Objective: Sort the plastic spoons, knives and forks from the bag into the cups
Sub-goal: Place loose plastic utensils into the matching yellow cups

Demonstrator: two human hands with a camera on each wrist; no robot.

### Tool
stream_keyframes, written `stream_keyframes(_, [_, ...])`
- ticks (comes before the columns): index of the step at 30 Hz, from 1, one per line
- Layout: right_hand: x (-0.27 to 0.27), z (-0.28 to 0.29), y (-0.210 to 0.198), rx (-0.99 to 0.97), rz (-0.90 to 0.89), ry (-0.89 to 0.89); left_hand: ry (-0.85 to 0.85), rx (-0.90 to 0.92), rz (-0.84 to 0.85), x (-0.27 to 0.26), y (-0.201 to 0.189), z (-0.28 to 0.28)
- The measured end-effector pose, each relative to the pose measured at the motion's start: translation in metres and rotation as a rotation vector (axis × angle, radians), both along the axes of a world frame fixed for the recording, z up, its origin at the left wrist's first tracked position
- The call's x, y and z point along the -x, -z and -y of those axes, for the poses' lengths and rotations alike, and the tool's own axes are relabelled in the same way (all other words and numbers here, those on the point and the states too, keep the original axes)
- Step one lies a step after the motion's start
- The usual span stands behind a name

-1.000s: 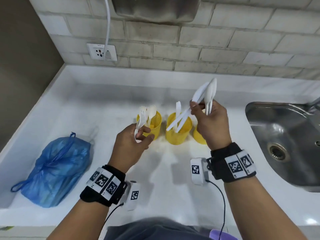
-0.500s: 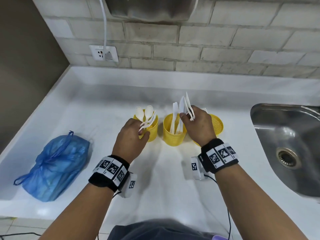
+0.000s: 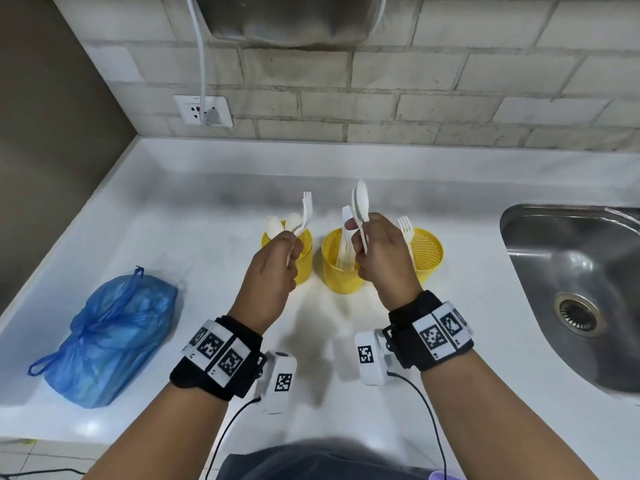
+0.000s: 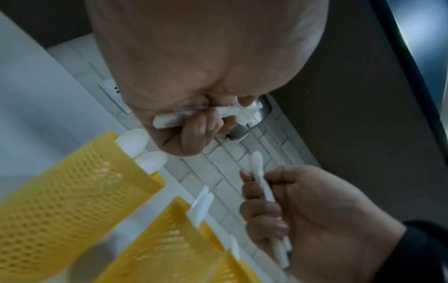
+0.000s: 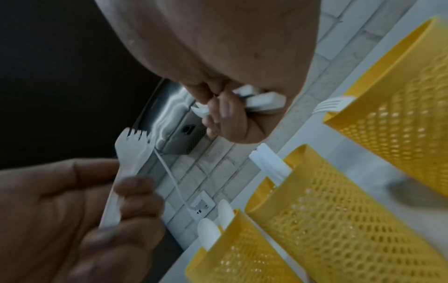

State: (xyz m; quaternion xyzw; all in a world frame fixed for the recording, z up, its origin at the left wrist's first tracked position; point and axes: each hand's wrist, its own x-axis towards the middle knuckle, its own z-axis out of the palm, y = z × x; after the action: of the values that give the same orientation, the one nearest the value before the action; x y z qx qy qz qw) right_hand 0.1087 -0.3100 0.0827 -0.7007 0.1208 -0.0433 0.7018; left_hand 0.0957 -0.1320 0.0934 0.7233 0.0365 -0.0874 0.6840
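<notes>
My left hand [image 3: 273, 271] curls round a fork [image 3: 304, 211], tines up, probably so I can read its type; my right hand [image 3: 381, 258] pinches spoons [image 3: 360, 202] likewise. Beyond stand three yellow cups [image 3: 337, 271]: spoons, knives, forks. Only my right wrist view shows the fork's tines clearly. The bag [image 3: 114, 337] lies far left.

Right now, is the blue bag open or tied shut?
Shut, as far as the head view shows: the bag sits bunched at the top, handles gathered, nothing spilling out. Whether it is knotted, I cannot tell.
</notes>
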Motion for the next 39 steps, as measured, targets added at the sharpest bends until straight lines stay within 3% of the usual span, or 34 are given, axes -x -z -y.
stream_keyframes(6, [0.007, -0.021, 0.005, 0.268, 0.173, -0.133, 0.106, -0.073, 0.091, 0.007, -0.014, 0.013])
stream_keyframes(13, [0.021, -0.03, 0.006, 0.237, 0.284, -0.145, 0.201, 0.049, 0.086, 0.011, -0.02, 0.02])
stream_keyframes(18, [0.027, -0.029, 0.007, 0.293, 0.331, -0.148, 0.148, 0.027, 0.109, 0.012, -0.02, 0.024])
stream_keyframes(24, [0.035, -0.029, 0.003, 0.3, 0.305, -0.17, 0.028, 0.216, 0.018, 0.014, -0.026, 0.029])
stream_keyframes(30, [0.036, -0.022, 0.005, 0.471, 0.345, -0.199, -0.021, 0.169, 0.111, 0.011, -0.028, 0.031])
stream_keyframes(33, [0.038, -0.018, 0.002, 0.479, 0.337, -0.168, -0.033, 0.253, 0.092, 0.007, -0.024, 0.029])
stream_keyframes(39, [0.035, -0.011, -0.023, 0.213, 0.288, -0.043, 0.036, -0.25, 0.434, 0.009, -0.01, 0.026])
